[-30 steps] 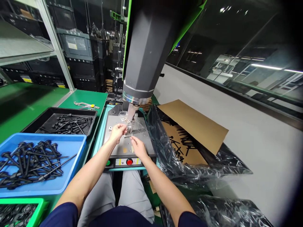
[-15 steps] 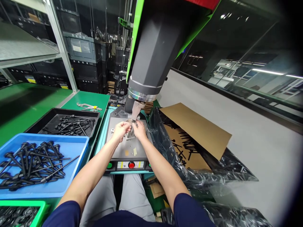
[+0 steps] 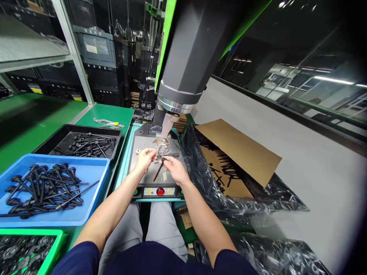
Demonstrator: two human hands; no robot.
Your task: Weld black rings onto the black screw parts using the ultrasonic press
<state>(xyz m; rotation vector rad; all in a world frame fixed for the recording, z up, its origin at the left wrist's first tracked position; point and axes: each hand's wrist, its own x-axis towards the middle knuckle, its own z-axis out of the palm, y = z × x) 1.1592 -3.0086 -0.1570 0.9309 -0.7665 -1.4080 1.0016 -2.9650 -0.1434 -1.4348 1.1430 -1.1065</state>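
My right hand (image 3: pixel 175 170) pinches the head of a long black screw (image 3: pixel 158 170), which slants down over the grey machine plate (image 3: pixel 143 145). My left hand (image 3: pixel 145 159) is closed just left of it, fingers curled near a small clear plastic piece (image 3: pixel 162 145) that lies under the metal horn (image 3: pixel 167 124) of the large grey press head (image 3: pixel 186 57). Whether the left fingers grip anything I cannot make out.
A blue tray (image 3: pixel 86 198) of black screws sits at my left, a black tray (image 3: pixel 69 133) behind it, a green bin (image 3: pixel 54 252) of washers nearest me. A plastic-lined cardboard box (image 3: pixel 237 149) of screws stands at right. Red (image 3: pixel 160 191) and green (image 3: pixel 135 191) buttons line the machine front.
Both hands were together under the horn; my right hand has drawn back toward me and now holds a black screw. The left hand stays near the plate's centre.
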